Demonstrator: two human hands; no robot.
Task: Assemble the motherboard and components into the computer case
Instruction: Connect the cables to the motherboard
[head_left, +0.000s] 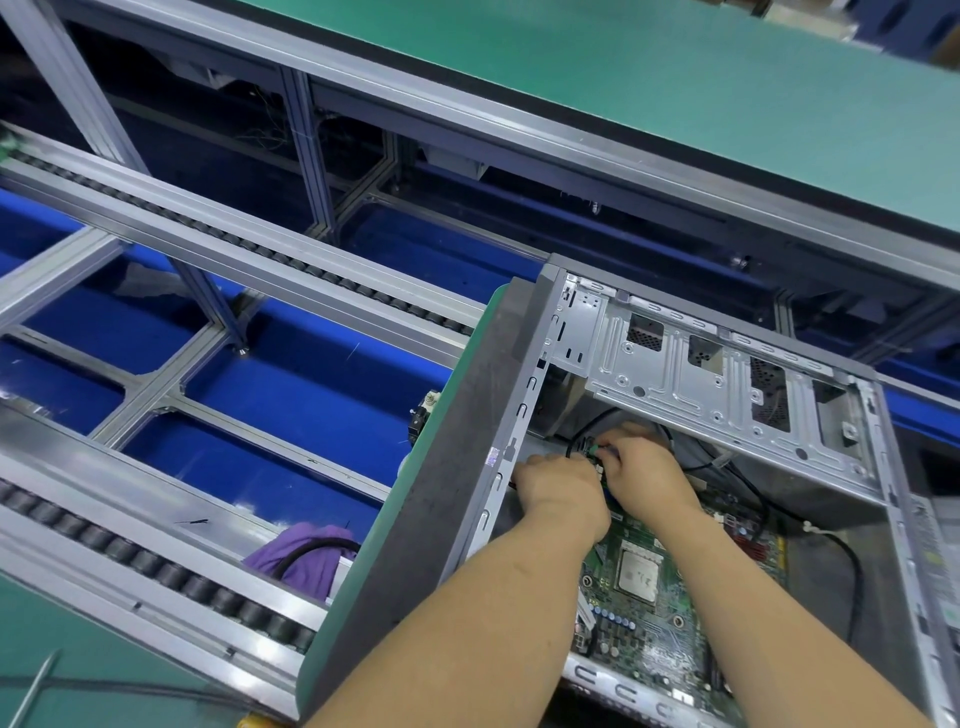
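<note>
Head view, looking down into the open computer case (737, 384) on the green bench. Motherboard (654, 613) already lying flat on the case floor, just below the grip, with the square CPU (640, 571) showing between the 2 forearms. Both hands meeting at the board's far edge, under the silver drive cage (691, 364): left hand (558, 491) curled, fingertips tucked down beside the case wall; right hand (647, 465) curled too, touching the left. Pinched between them, apparently a small connector on a thin black cable (753, 488); exactly which fingers clamp it, hidden by the knuckles. Likely step in hand: plugging a front-panel or similar lead into a header at that edge. Next move probably calling for lining the plug square over its pins, then pressing straight down, gently, keeping the loose cable trailing right of the grip away from the CPU socket.
</note>
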